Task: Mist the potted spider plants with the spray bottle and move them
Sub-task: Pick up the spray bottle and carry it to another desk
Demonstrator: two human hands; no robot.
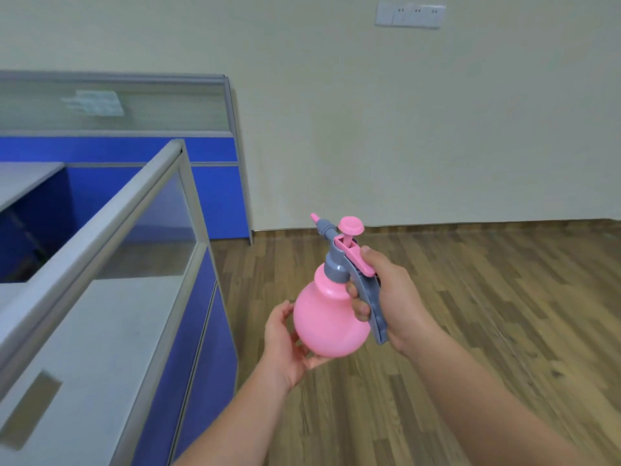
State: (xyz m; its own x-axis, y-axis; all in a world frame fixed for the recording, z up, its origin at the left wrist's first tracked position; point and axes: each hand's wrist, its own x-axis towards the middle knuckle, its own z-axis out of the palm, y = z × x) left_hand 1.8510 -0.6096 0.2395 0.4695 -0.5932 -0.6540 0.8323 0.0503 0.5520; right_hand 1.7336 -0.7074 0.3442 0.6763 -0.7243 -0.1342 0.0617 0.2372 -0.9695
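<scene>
A pink spray bottle [327,317] with a grey handle and a pink pump knob is held in front of me above the floor. It tilts with its nozzle pointing up and to the left. My right hand [391,297] grips the grey handle, thumb on the pink trigger lever. My left hand [285,341] cups the round belly of the bottle from below and from the left. No potted spider plant is in view.
A grey desk [100,348] with blue side panels and a glass partition [134,203] stands at my left. A second blue partition [215,183] stands behind it against the pale wall. Wood-pattern floor [470,297] stretches to the right. Wall sockets [410,15] sit high up.
</scene>
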